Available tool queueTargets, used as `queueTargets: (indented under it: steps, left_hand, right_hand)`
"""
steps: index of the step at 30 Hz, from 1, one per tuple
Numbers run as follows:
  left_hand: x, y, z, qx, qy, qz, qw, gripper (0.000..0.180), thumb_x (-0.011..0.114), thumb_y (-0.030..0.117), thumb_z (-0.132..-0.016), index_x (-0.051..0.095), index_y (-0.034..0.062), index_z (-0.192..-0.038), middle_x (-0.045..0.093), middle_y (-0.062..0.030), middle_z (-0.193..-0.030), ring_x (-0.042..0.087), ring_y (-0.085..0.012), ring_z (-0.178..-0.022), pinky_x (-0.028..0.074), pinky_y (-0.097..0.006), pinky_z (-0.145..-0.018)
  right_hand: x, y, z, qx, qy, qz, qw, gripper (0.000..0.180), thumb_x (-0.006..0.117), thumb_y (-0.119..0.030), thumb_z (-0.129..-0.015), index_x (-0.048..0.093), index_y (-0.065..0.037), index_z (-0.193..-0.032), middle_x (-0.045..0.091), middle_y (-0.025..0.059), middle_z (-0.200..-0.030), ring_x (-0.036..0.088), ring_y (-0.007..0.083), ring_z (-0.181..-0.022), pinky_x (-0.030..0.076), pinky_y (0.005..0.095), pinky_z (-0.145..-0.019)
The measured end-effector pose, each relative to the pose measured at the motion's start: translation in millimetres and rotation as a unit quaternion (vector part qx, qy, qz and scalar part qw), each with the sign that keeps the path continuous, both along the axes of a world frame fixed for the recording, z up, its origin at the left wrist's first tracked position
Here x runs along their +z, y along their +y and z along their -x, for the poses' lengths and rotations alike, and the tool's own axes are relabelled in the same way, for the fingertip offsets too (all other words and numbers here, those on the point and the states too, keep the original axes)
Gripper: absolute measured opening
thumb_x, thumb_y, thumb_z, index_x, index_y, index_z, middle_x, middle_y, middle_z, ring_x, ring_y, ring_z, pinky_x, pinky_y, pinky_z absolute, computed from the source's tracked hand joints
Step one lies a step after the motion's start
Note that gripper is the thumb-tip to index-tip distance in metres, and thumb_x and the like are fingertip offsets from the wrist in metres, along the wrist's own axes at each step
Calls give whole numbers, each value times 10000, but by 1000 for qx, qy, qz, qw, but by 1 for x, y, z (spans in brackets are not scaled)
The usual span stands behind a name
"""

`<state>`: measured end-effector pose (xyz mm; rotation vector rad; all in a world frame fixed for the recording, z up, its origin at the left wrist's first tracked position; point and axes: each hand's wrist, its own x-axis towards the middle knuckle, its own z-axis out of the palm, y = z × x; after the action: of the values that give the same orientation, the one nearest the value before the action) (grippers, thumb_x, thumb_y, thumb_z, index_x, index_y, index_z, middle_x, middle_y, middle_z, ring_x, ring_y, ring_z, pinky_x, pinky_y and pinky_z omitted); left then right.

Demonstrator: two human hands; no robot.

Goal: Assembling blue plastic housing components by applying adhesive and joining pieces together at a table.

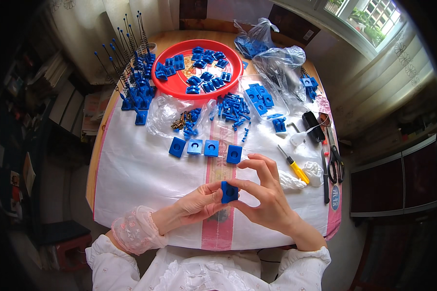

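Observation:
A small blue square plastic piece (pixel 229 192) with a round hollow in its face is held up over the near middle of the table. My left hand (pixel 196 202) grips its left side between thumb and fingers. From the right, my right hand (pixel 267 194) pinches the same piece with thumb and index finger, its other fingers raised. Just beyond my hands are similar blue pieces: one (pixel 234 154) near my right fingertips, and a row with a left piece (pixel 176 147), a middle piece (pixel 194 146) and a right piece (pixel 211 148).
Beyond lie small blue pegs (pixel 234 107), a red tray (pixel 161 88) of blue parts and a clear plastic box (pixel 272 114). Spring-stemmed blue assemblies (pixel 140 92) stand at left. At right are a yellow screwdriver (pixel 296 169), black scissors (pixel 335 162), a knife (pixel 326 186) and crumpled white plastic (pixel 313 173).

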<state>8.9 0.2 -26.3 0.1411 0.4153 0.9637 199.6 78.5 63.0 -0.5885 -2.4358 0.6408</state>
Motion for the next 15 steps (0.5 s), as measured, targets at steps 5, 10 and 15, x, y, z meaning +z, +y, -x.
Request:
queueTargets:
  steps: [5,10,15]
  left_hand:
    - [1,0,0,3,1,0,1000,445,676,197,-882,540,80,-1290,626,-62,-1203,609,-137,-1122,540,-217,-948]
    - [4,0,-1,10,9,6,1000,434,668,187,-890,543,76,-1291,624,-64,-1208,608,-142,-1127,539,-221,-953]
    - [2,-1,-1,20,29,5,999,412,656,175,-903,557,69,-1288,623,-65,-1209,607,-149,-1130,541,-226,-954]
  right_hand:
    - [0,0,0,-9,-10,3,1000,508,856,-91,-584,703,-149,-1065,520,99,-1239,411,349,-1263,381,465,-1008]
    - [0,0,0,-12,-16,10,1000,527,865,-85,-576,713,-161,-1075,522,95,-1245,408,355,-1268,386,461,-1022]
    - [-2,1,0,-5,-8,2,1000,449,829,-118,-621,677,-110,-1044,507,113,-1236,411,341,-1260,361,477,-990]
